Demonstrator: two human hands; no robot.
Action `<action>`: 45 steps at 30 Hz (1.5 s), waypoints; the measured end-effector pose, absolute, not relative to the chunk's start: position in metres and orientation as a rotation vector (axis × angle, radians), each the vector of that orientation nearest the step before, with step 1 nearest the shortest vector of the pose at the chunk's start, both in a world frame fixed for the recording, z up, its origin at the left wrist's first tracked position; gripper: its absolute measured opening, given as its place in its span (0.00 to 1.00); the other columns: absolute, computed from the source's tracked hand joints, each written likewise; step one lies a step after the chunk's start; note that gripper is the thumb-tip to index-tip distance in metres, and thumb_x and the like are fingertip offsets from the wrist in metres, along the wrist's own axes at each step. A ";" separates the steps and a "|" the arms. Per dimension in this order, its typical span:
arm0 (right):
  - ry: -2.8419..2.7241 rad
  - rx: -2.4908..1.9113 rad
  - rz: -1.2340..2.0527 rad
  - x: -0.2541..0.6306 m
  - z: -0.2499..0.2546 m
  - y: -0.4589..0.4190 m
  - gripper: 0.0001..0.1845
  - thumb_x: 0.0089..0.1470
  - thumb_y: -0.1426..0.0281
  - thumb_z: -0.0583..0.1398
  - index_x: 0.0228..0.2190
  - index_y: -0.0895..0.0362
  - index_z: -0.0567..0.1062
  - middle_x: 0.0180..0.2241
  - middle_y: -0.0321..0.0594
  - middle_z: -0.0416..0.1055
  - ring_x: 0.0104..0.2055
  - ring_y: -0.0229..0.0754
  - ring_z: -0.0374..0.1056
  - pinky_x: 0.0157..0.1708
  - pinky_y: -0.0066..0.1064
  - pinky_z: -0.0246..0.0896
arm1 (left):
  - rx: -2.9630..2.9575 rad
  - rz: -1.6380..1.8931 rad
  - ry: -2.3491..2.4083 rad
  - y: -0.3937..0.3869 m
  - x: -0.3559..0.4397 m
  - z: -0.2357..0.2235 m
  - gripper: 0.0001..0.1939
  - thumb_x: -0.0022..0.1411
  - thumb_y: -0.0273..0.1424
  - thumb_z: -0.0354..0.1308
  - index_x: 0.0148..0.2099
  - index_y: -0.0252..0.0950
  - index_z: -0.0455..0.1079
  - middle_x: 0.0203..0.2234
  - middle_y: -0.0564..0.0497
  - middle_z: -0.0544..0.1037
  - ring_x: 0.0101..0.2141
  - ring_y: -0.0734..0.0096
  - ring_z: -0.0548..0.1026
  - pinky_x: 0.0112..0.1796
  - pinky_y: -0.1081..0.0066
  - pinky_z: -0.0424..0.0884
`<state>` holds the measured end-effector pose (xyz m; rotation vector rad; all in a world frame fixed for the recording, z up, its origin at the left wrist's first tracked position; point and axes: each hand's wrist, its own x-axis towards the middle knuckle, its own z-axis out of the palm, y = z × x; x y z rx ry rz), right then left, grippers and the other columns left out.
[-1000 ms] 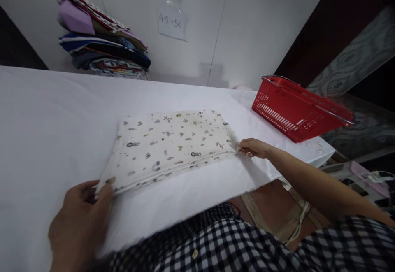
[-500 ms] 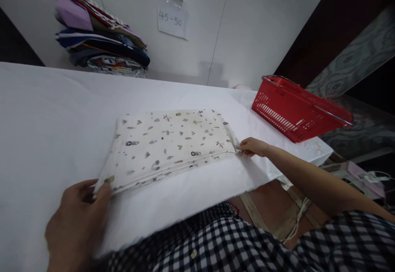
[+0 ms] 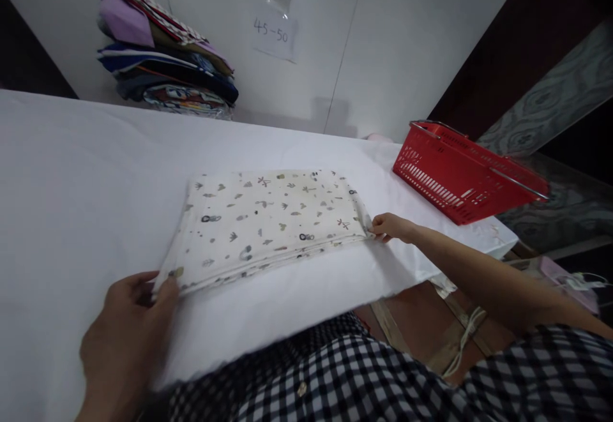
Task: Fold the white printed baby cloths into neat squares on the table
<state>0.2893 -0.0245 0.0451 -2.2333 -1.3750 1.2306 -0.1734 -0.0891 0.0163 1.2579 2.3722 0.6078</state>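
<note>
A folded white cloth [image 3: 272, 218] with small plant and animal prints lies on the white-covered table [image 3: 306, 301], its layered edge facing me. My left hand [image 3: 129, 326] pinches the near left corner between thumb and fingers. At the near right corner, my right hand [image 3: 389, 227] grips the fabric with its fingertips. Both corners are slightly drawn outward, and the cloth lies mostly flat. What the fingers hold beneath the corners is partly hidden.
A red plastic basket [image 3: 460, 170] with metal handles stands at the table's right end. Folded fabrics [image 3: 167, 52] are stacked at the back left by the wall. A paper sign [image 3: 272, 34] reading 45-50 hangs there. Below the near edge are taped cardboard boxes [image 3: 416, 320].
The view has shifted slightly, so the things appear a little further right. My left hand and the cloth's left corner have moved slightly right and up; both hands keep their grip.
</note>
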 end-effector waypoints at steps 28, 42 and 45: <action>-1.342 -1.930 1.152 0.314 0.021 -0.043 0.16 0.41 0.63 0.66 0.29 0.56 0.66 0.19 0.32 0.66 0.20 0.35 0.63 0.17 0.25 0.59 | 1.304 0.572 2.394 -0.088 -0.169 0.019 0.23 0.56 0.48 0.48 0.49 0.40 0.61 0.44 0.48 0.74 0.44 0.54 0.72 0.46 0.54 0.66; -1.800 -2.215 0.686 0.316 0.017 -0.038 0.16 0.49 0.56 0.55 0.24 0.57 0.69 0.17 0.34 0.65 0.21 0.37 0.61 0.21 0.27 0.53 | 1.317 0.604 2.401 -0.092 -0.167 0.020 0.22 0.57 0.46 0.48 0.49 0.40 0.60 0.41 0.47 0.74 0.41 0.55 0.73 0.42 0.58 0.67; -1.936 -2.250 0.361 0.310 0.019 -0.032 0.16 0.49 0.58 0.55 0.33 0.57 0.73 0.30 0.42 0.73 0.30 0.43 0.68 0.30 0.31 0.60 | 1.320 0.572 2.384 -0.092 -0.168 0.020 0.22 0.58 0.46 0.46 0.50 0.40 0.59 0.42 0.47 0.74 0.41 0.55 0.73 0.41 0.59 0.67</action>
